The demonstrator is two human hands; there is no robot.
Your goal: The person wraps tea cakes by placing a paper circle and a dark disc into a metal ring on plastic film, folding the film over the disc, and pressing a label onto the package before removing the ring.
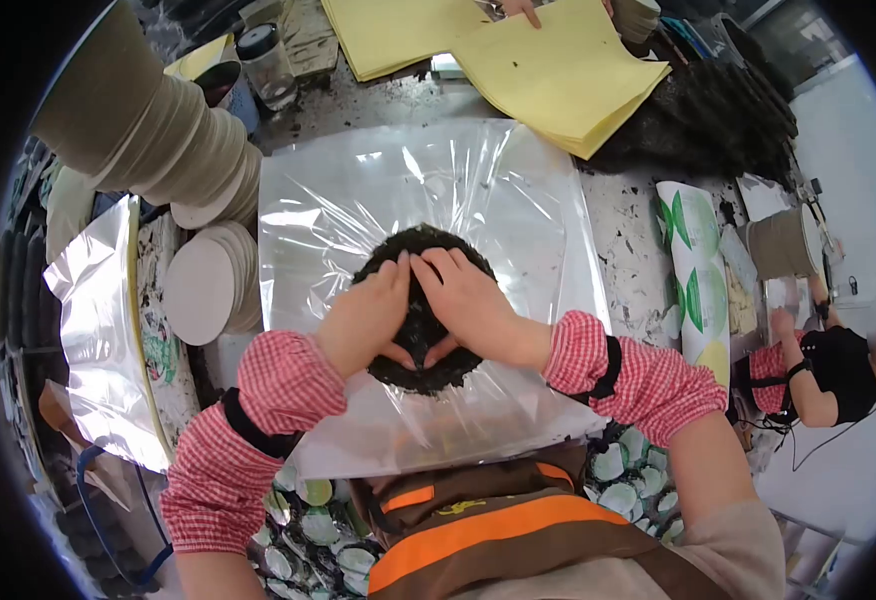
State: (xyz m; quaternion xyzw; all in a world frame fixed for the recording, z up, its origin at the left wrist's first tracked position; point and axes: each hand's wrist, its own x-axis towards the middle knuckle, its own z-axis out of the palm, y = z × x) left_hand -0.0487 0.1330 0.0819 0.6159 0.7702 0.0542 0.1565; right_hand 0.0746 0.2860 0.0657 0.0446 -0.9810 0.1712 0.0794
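Note:
A round, dark green-black disc that looks like dried seaweed [428, 378] lies on a square of clear plastic film [338, 435] in front of me. Its edge is ragged. My left hand [373, 305] rests on the disc's left part, and my right hand [463, 300] on its right part. The fingertips come close together near the disc's far side, while both thumbs point inward toward the near side. Fingers look stretched out over the surface, partly hiding it. Creases in the film fan out from the disc.
Stacks of round grey card discs [198, 285] stand at left, beside folded shiny film [108, 330]. A jar [268, 65] and yellow sheets [568, 75], touched by another person's hand, are at the back. Green-and-white packaging [696, 260] lies right. A co-worker [838, 365] is at far right.

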